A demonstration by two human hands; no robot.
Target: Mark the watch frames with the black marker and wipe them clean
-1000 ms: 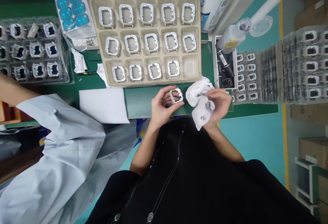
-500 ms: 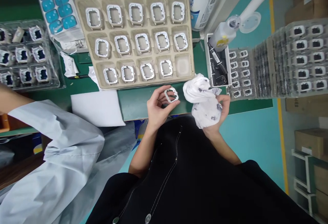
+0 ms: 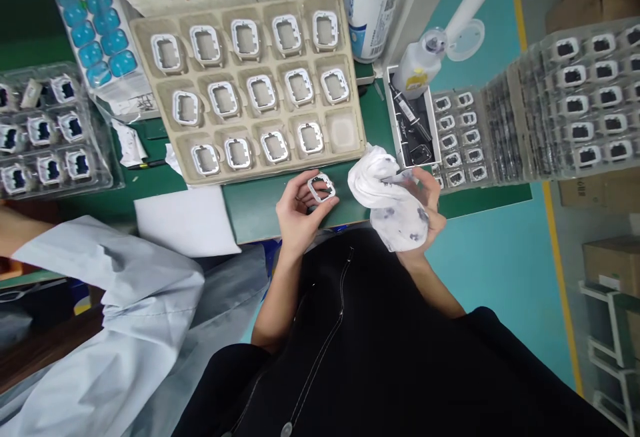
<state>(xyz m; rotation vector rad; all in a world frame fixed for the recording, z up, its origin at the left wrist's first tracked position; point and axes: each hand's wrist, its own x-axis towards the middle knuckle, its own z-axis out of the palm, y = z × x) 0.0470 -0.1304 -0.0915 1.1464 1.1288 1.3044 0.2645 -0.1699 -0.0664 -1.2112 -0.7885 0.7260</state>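
Between the thumb and fingers of my left hand (image 3: 300, 213) is a white squarish frame (image 3: 314, 185) with rounded corners, most likely a watch case. My right hand (image 3: 431, 213) grips a white cloth (image 3: 395, 203) with dark stains; part of the cloth hangs over the palm and hides some fingers. The cloth and the frame are apart. Just beyond both hands lies a beige moulded tray (image 3: 280, 171) with rows of similar frames. Its near right compartment (image 3: 343, 131) holds no frame.
A narrow white box (image 3: 434, 150) holds black tubes, beside a squeeze bottle (image 3: 419, 67) and a large bottle (image 3: 370, 17). Stacked clear trays (image 3: 543, 117) stand right. White paper (image 3: 187, 220) lies left. A co-worker's grey sleeve (image 3: 125, 270) reaches in beside clear trays (image 3: 97, 157).
The view has shifted slightly, so the bench things sit a little further left. My right fingers have shifted on the cloth. My left hand keeps its hold on the frame.
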